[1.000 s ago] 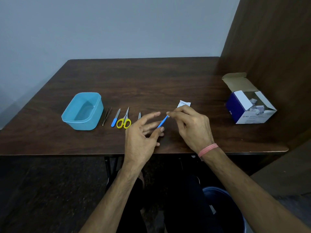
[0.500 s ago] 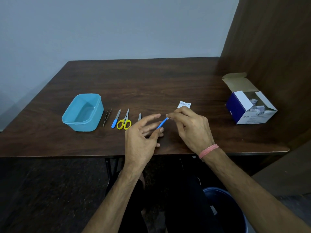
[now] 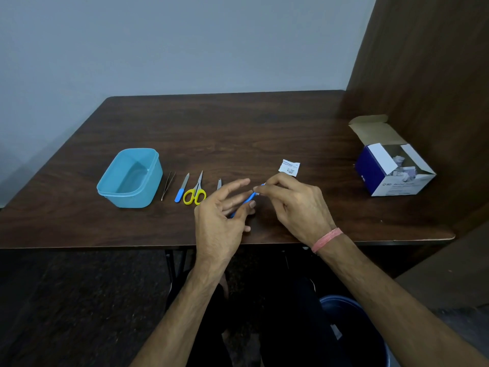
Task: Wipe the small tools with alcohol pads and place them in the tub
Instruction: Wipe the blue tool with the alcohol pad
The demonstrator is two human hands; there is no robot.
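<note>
On the desk (image 3: 238,128), the tub (image 3: 129,178) stands leftmost; tweezers (image 3: 168,185), a nail file (image 3: 182,191) and scissors (image 3: 195,190) lie in a row to its right. A pad wrapper (image 3: 289,168) lies further right, the open box (image 3: 391,168) at the right edge.

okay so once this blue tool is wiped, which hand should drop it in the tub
Left. The left hand already holds the blue tool at its lower end and sits on the tub side. The right hand pinches the tool's upper end, farther from the tub.

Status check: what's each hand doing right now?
Left hand holds blue tool. Right hand pinches its upper end. Tub holds no tools. Nothing in the way.
</note>
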